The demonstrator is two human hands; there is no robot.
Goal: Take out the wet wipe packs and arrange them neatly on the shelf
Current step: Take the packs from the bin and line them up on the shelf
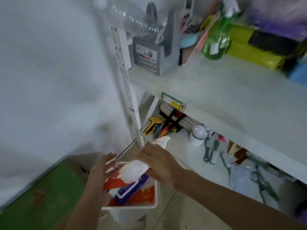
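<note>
With the right hand (156,163) pinching a white pack (132,171) just above the bin (129,211) and left fingers (109,161) spread wide, a loose grip could drop it before the shelf (232,90).

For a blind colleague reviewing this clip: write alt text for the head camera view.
Two bare hands reach over a white bin of wet wipe packs on the floor; the right hand grips a white pack, the left hand is open beside it. A white shelf with mostly bare space stands above right.
</note>
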